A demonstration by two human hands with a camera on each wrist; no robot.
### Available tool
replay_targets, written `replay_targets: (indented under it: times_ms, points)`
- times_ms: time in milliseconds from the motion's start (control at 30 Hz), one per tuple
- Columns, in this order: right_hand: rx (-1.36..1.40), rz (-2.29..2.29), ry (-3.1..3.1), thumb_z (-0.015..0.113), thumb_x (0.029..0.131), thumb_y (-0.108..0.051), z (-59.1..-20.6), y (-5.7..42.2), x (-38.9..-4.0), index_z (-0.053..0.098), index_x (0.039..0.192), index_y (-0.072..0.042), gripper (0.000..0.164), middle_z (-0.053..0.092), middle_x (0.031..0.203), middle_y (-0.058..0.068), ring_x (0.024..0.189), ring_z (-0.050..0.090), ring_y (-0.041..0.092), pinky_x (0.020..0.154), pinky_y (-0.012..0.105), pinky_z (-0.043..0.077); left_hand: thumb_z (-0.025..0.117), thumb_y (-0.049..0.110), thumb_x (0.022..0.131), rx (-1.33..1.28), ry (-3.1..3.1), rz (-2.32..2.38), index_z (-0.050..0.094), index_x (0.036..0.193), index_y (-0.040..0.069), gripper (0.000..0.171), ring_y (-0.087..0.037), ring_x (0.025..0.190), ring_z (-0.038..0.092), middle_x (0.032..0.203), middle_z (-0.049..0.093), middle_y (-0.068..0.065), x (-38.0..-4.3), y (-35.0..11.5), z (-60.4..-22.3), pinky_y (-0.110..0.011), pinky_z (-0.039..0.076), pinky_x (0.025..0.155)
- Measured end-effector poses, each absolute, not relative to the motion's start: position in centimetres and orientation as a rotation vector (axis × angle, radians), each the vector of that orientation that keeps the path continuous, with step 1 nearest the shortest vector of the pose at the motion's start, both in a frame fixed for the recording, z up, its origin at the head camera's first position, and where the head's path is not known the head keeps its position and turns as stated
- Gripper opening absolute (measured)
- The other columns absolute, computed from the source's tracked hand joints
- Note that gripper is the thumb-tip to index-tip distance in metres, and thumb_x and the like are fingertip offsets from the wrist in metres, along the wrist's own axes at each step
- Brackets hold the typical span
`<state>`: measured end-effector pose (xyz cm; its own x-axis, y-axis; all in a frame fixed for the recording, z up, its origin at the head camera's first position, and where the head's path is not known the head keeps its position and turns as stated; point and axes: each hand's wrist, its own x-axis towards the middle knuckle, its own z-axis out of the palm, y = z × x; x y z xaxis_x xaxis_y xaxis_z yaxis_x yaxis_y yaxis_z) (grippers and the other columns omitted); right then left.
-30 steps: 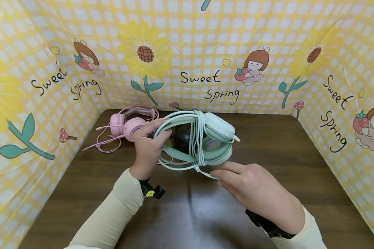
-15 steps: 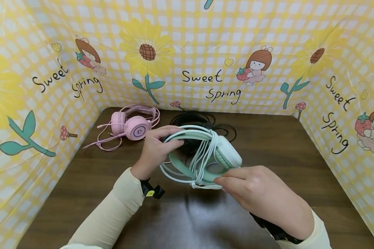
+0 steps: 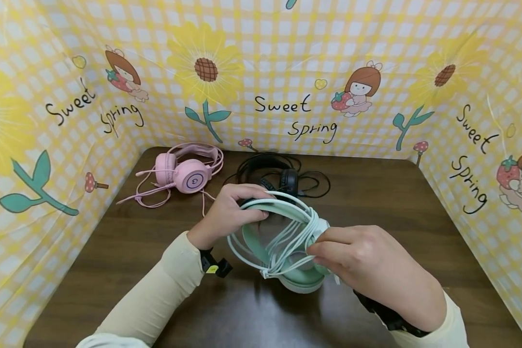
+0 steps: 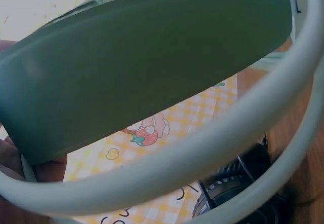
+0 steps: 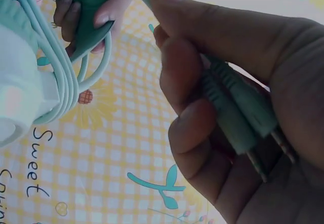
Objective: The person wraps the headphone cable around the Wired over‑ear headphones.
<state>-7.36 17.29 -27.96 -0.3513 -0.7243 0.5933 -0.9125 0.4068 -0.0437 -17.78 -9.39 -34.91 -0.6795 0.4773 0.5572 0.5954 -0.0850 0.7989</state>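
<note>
Mint green headphones [image 3: 302,287] hang tilted over the table between the hands, ear cups low and to the right. Several turns of their pale cable [image 3: 311,223] wrap across the headband. The left hand [image 3: 224,215] grips the headband, thumb on one side and fingers on the other; its padded inner side [image 4: 147,67] fills the left wrist view. With thumb and fingertips the right hand [image 3: 374,266] pinches the cable's loose end close to the ear cups. Two green audio plugs [image 5: 238,110] with metal pins lie under its curled fingers, visible in the right wrist view.
Pink headphones [image 3: 193,176] with a microphone lie at the back left of the brown table [image 3: 383,198]. Black headphones [image 3: 289,181] with a looped cable lie at the back middle. A yellow checked cloth [image 3: 287,58] walls the table at the back and sides.
The green headphones have come nearer and tilted, ear cups swinging downward, which uncovers the black headphones behind. The right hand has drawn the cable end up across the ear cups.
</note>
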Motion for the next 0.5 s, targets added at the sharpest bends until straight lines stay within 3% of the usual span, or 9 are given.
replay_targets:
  times_ms: [233, 500]
  points:
    - [1.395, 0.553, -2.159, 0.079, 0.079, -0.009, -27.9, 17.6, -7.8, 0.073, 0.092, -0.012, 0.014, 0.066, 0.086, -0.008, 0.067, 0.061, 0.004, 0.06, 0.021, 0.052, 0.073, -0.019, 0.071, -1.406, -1.996, -1.892, 0.074, 0.096, -0.003, 0.03, -0.028, 0.097, 0.063, 0.102, 0.07, -0.013, -18.1, -8.9, -34.8, -0.037, 0.052, 0.08]
    - [1.338, 0.58, -2.236, 0.087, 0.068, -0.009, -28.9, 18.0, -8.9, 0.072, 0.09, -0.011, 0.026, 0.065, 0.085, -0.009, 0.069, 0.062, 0.001, 0.06, 0.019, 0.051, 0.072, -0.015, 0.069, -1.474, -2.005, -1.847, 0.074, 0.096, -0.005, 0.028, -0.026, 0.094, 0.064, 0.102, 0.07, -0.015, -18.0, -8.6, -34.8, -0.032, 0.051, 0.073]
